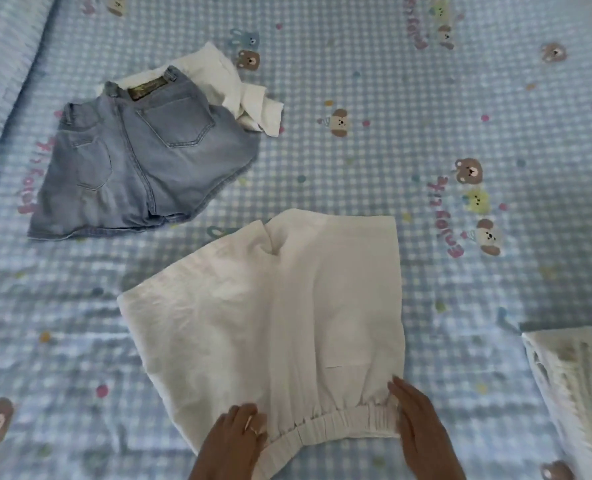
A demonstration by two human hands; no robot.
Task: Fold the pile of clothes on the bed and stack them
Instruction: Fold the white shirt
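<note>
Nearest the camera, both hands rest on the elastic waistband of a pair of white shorts (273, 327) spread flat on the bed (443, 140). The left hand (237, 441) sits at the waistband's left end with its fingers bent over the gathered edge, a ring on one finger; whether it pinches the cloth or only presses on it cannot be told. The right hand (420, 427) lies at the waistband's right end with its fingers held straight and together, flat against the fabric, gripping nothing. The white shorts lie with their waistband toward the person and their leg openings pointing away, so the long axis runs from near to far, leaning slightly to the left; the left leg flares out toward the left and the right edge runs nearly straight up the bed. At the near right edge of the view lies a folded pale ribbed garment (578, 382), apart from the shorts. Farther away and to the left, a pair of light blue denim shorts (138, 164) lies back side up, waistband on the far side and hems toward the person. It rests on a crumpled white garment (242, 91), which sticks out beyond its far right side.
</note>
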